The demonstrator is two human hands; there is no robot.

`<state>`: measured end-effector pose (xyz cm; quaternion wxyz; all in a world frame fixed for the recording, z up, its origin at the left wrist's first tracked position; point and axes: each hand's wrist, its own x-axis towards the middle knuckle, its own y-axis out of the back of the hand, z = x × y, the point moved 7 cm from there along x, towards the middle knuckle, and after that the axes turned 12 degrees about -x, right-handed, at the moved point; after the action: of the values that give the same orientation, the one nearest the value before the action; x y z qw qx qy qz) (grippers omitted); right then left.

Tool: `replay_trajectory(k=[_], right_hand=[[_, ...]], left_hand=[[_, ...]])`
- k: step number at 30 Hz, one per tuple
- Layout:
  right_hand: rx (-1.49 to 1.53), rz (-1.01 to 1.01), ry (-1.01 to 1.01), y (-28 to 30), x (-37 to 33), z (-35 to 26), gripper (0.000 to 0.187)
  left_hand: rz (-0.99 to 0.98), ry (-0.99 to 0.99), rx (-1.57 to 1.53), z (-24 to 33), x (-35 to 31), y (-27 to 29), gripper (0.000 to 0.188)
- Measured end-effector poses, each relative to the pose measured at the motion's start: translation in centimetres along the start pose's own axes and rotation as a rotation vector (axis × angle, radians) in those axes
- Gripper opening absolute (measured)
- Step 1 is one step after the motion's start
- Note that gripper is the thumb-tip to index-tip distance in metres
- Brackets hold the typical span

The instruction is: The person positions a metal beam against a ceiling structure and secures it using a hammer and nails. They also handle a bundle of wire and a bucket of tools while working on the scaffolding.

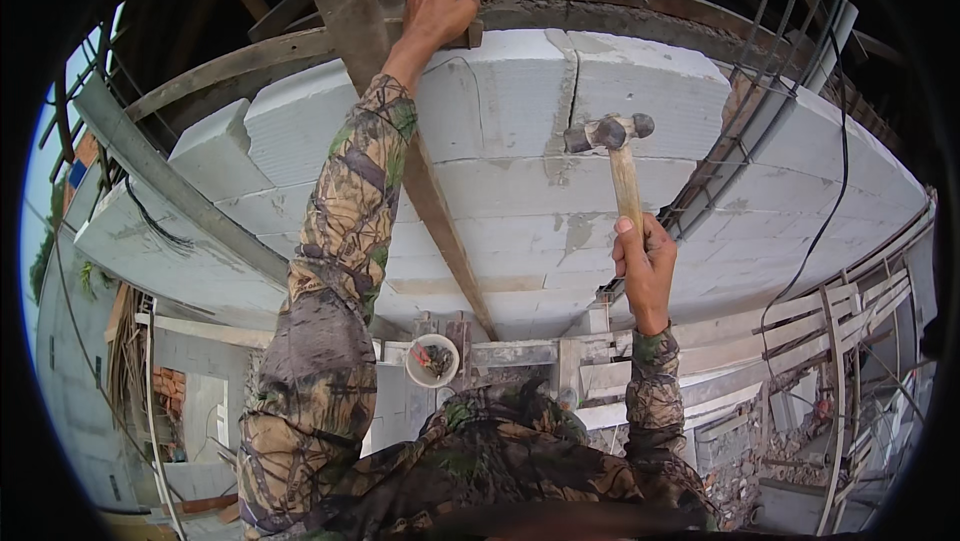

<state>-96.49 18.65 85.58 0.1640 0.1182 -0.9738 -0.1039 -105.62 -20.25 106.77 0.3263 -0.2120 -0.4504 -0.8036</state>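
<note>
Before pale block wall [520,91], right fingers [654,234] clasp wooden-handled hammer [626,181]; left fingers [462,9] curled beside rough timber [352,26], grip unclear.

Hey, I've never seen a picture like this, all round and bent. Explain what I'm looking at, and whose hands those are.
Sure. There's no machine here, just a person's two bare hands, coming out of camouflage sleeves. The one picture comes from a wide fisheye camera worn on that person's head, looking down, which is why straight edges curve.

The right hand holds a hammer by its wooden handle, with the metal head up. The left hand is raised near the top of a long wooden plank; its fingers are curled, but I can't tell what they hold. Behind is a wall of pale blocks. Lower down, a white bucket holds bits too small to make out.
</note>
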Motion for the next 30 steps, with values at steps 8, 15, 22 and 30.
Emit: replay_trajectory(k=[8, 15, 22, 30], right_hand=[[-0.28, 0.076, 0.257, -0.7, 7.2, -8.8, 0.038], [-0.588, 0.097, 0.329, -2.8, 13.7, -12.9, 0.042], [-0.636, 0.156, 0.398, -4.6, 16.8, -15.0, 0.045], [-0.744, 0.208, 0.57, -6.4, 21.0, -19.1, 0.046]], left_hand=[[-0.065, -0.007, -0.001, -0.2, 0.1, -0.3, 0.035], [-0.073, 0.037, 0.057, -0.8, 0.8, -0.5, 0.028], [-0.126, 0.044, 0.091, -1.5, 1.8, -0.6, 0.031], [-0.136, 0.113, 0.021, -0.9, 1.0, 0.0, 0.04]])
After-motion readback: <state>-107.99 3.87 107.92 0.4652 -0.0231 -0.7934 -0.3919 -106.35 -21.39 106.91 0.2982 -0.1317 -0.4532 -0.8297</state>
